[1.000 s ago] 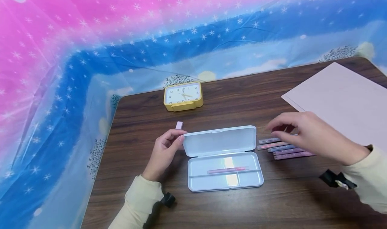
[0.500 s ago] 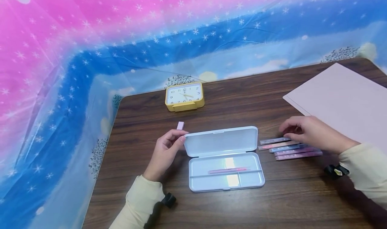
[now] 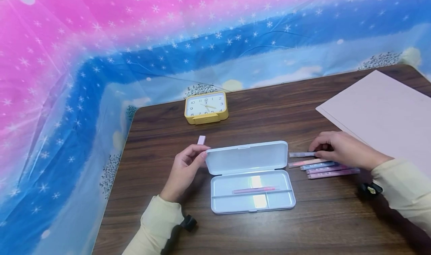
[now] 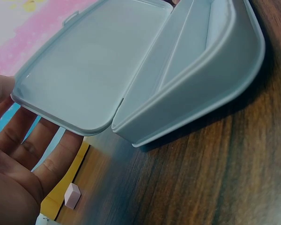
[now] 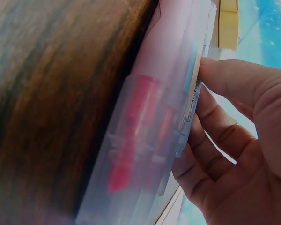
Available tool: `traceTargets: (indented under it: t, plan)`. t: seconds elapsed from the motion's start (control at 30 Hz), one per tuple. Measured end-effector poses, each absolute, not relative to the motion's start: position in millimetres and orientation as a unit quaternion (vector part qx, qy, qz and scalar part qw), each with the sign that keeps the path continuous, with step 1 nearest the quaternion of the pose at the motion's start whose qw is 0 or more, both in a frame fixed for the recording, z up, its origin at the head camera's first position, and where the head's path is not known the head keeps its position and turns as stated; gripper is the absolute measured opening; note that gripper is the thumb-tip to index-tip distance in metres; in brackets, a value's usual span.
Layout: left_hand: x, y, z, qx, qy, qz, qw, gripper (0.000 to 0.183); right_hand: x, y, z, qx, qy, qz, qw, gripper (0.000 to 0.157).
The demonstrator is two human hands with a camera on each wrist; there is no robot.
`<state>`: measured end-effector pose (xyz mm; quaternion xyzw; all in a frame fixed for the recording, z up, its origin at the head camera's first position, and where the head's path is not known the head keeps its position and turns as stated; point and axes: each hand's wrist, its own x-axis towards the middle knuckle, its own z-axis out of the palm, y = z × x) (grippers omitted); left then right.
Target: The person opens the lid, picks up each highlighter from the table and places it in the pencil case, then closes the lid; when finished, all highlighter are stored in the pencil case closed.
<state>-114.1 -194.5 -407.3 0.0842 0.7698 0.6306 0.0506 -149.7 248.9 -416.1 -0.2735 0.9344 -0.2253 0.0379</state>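
One greyish pen (image 3: 301, 154) is being pinched between the thumb and fingers of the right hand (image 3: 348, 150), right of centre in the frame. Four other pens (image 3: 323, 169) are being crowded just below; because they lie so close, a neighbour could be dragged along if the pinched one were drawn out crookedly. At lower centre, an open pencil case (image 3: 235, 203) is being steadied by the left hand (image 3: 185, 169), clamped on the left edge of its raised lid (image 3: 247, 157); were that edge pushed too hard, the case could be tipped and the pink pen (image 3: 254, 190) in its long upper compartment rolled about. Above those fingers, a small eraser (image 3: 201, 139) is being partly hidden and could be knocked. Farther out, a yellow clock (image 3: 206, 107) and, at right, a pink sheet (image 3: 384, 109) are being borne by the table (image 3: 155, 143).
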Motion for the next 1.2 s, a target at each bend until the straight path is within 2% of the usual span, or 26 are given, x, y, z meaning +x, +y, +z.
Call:
traceTargets:
  t: [0.23, 0.4, 0.53, 0.77, 0.97, 1.07, 1.2]
  plan:
    - [-115, -195, -409, 0.091, 0.770, 0.629, 0.049, 0.025, -150, 250, -417, -0.278, 0.932, -0.230, 0.034, 0.020]
    - [-116, -194, -409, 0.092, 0.769, 0.631, 0.049, 0.025, -145, 251, -412, -0.291, 0.929, -0.229, -0.003, 0.024]
    - [-115, -193, -409, 0.089, 0.766, 0.634, 0.049, 0.025, -139, 252, -400, -0.304, 0.924, -0.229, -0.040, 0.026]
    - [-115, -194, -407, 0.086, 0.768, 0.633, 0.049, 0.025, -120, 245, -364, -0.283, 0.932, -0.217, -0.057, 0.029]
    - [-116, -194, -408, 0.085, 0.772, 0.628, 0.047, 0.024, -104, 225, -347, -0.329, 0.911, -0.230, -0.095, 0.036]
    - [-116, -194, -408, 0.085, 0.771, 0.629, 0.046, 0.025, -98, 207, -348, -0.366, 0.898, -0.223, -0.099, 0.032]
    - [-115, -194, -410, 0.085, 0.769, 0.632, 0.044, 0.025, -90, 179, -353, -0.377, 0.896, -0.221, -0.075, 0.024]
